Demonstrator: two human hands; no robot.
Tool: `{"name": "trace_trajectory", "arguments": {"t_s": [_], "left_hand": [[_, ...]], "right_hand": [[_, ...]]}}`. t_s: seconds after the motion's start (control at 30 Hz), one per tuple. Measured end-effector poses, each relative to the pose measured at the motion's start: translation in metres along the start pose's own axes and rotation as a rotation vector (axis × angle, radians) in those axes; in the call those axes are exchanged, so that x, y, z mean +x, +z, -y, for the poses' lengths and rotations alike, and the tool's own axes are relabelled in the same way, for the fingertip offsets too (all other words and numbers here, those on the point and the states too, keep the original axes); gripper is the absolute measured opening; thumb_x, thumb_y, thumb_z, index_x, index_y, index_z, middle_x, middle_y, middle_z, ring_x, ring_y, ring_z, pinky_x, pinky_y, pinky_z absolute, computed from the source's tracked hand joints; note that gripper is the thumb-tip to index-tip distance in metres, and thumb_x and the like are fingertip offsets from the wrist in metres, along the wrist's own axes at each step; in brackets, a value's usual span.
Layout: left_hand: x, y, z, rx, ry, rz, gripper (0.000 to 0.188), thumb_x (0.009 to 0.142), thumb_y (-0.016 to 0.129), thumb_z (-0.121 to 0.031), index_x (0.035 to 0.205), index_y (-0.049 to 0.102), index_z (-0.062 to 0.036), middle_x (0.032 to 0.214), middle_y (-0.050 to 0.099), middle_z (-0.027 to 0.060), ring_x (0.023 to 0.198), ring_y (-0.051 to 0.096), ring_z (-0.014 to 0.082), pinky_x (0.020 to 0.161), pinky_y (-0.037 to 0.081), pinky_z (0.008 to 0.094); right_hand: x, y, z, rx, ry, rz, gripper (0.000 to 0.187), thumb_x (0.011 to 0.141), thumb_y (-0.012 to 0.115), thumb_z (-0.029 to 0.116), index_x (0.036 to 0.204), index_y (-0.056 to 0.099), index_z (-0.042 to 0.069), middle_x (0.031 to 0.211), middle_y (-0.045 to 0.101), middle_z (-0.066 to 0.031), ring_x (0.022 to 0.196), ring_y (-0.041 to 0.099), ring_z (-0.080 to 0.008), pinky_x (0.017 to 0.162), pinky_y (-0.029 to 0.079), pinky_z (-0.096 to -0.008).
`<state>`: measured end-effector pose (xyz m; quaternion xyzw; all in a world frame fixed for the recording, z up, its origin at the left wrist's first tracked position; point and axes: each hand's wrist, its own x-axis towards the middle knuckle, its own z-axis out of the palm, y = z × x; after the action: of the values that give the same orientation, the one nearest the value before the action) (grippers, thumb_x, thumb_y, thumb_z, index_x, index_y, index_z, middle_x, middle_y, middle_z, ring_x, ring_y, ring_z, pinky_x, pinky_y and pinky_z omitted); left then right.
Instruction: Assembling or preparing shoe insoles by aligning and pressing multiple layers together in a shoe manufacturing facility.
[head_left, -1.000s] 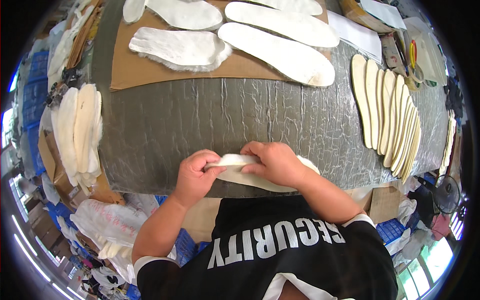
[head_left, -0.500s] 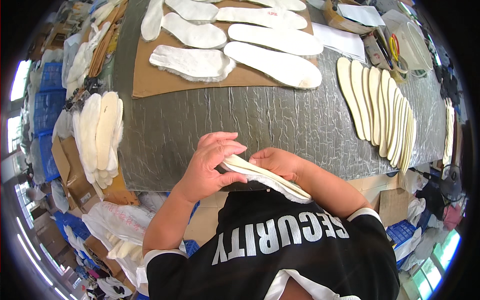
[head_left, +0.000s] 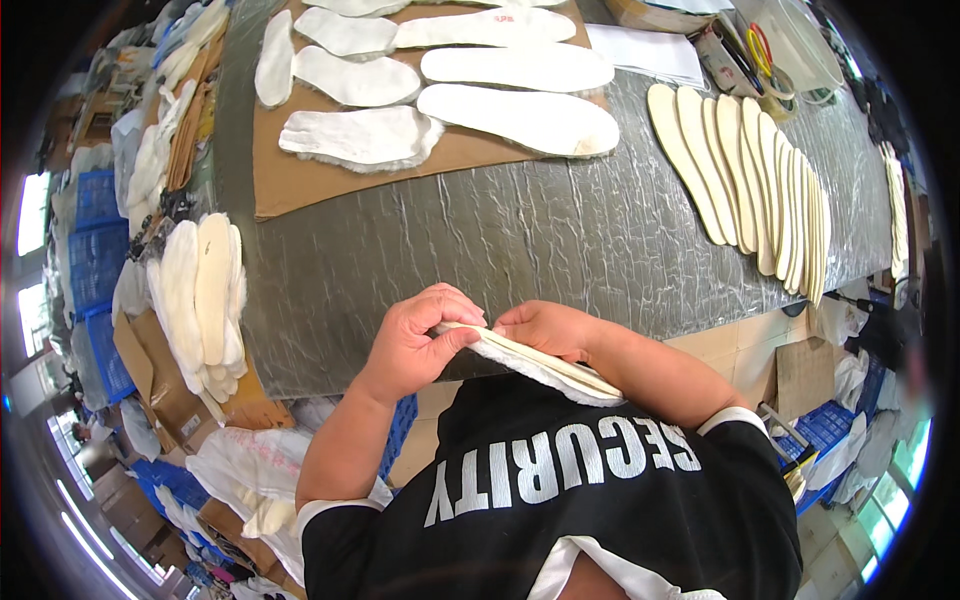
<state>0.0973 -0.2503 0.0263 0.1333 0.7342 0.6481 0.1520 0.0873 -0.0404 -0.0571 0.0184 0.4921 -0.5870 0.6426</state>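
Close to my body, at the table's near edge, I hold a fleece insole (head_left: 556,376) edge-up, a cream layer against a white fluffy one. My left hand (head_left: 426,334) pinches its left end between thumb and fingers. My right hand (head_left: 545,329) is closed on the upper edge near the middle, its fingertips partly hidden behind the insole. Beyond my hands, several white fleece pieces (head_left: 520,118) lie flat on a brown cardboard sheet (head_left: 290,192). To the right, a row of cream insoles (head_left: 745,170) overlaps like a fan.
A pile of fluffy insoles (head_left: 205,300) sits off the table's left edge on a cardboard box (head_left: 155,375). At the far right are white papers (head_left: 650,52), a holder with scissors (head_left: 758,50) and a clear plastic tub (head_left: 805,55). Blue crates (head_left: 98,260) stand left.
My left hand's fingers have closed down onto the insole's end, where they were raised and apart before. My right hand stays at the upper edge. The view has shifted slightly.
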Motion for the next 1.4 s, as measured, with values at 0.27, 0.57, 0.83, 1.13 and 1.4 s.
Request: {"name": "trace_trajectory", "arguments": {"t_s": [0.27,0.57,0.83,1.13,1.4], "left_hand": [[-0.015,0.004,0.024,0.034,-0.119,-0.174,0.006,0.084,0.067,-0.005,0.087,0.063,-0.0008,0.084,0.064,0.0075,0.078,0.059,0.0137,0.071,0.047,0.0256],[-0.014,0.012,0.017,0.117,-0.179,-0.123,0.009,0.084,0.066,-0.006,0.089,0.064,0.0019,0.081,0.063,0.0073,0.076,0.06,0.0149,0.07,0.047,0.0263],[-0.026,0.01,0.032,0.2,-0.088,-0.167,0.006,0.079,0.069,-0.003,0.084,0.065,-0.0002,0.082,0.064,0.0082,0.077,0.059,0.0204,0.069,0.047,0.0305],[-0.006,0.018,0.044,0.629,0.381,-0.217,0.019,0.069,0.072,0.003,0.085,0.064,-0.0037,0.085,0.063,0.0067,0.08,0.057,0.0263,0.075,0.049,0.0354],[-0.011,0.023,0.068,0.718,0.47,-0.34,0.024,0.065,0.072,0.005,0.087,0.066,-0.0039,0.088,0.063,0.0046,0.081,0.058,0.0236,0.084,0.047,0.0401]], "right_hand": [[-0.055,0.006,0.049,-0.552,-0.414,-0.026,0.049,0.096,0.043,0.047,0.11,0.064,0.004,0.096,0.067,-0.0175,0.091,0.064,-0.0285,0.081,0.048,-0.0376],[-0.05,0.023,0.048,-1.294,-0.282,-0.327,0.032,0.093,0.048,0.035,0.088,0.069,0.011,0.069,0.065,-0.0136,0.07,0.064,-0.0343,0.066,0.049,-0.0445],[-0.062,0.008,0.031,-1.318,-0.344,-0.423,0.03,0.087,0.056,0.036,0.084,0.067,0.008,0.072,0.065,-0.014,0.072,0.066,-0.0286,0.065,0.049,-0.0406],[-0.041,0.004,-0.002,-1.67,-0.912,-0.955,0.029,0.078,0.063,0.026,0.093,0.062,0.002,0.095,0.068,-0.0077,0.08,0.067,-0.019,0.075,0.05,-0.0337],[-0.044,-0.003,0.0,-1.512,-0.586,-0.836,0.061,0.072,0.072,0.038,0.12,0.054,0.005,0.12,0.06,-0.0184,0.111,0.059,-0.0266,0.096,0.042,-0.0447]]}}
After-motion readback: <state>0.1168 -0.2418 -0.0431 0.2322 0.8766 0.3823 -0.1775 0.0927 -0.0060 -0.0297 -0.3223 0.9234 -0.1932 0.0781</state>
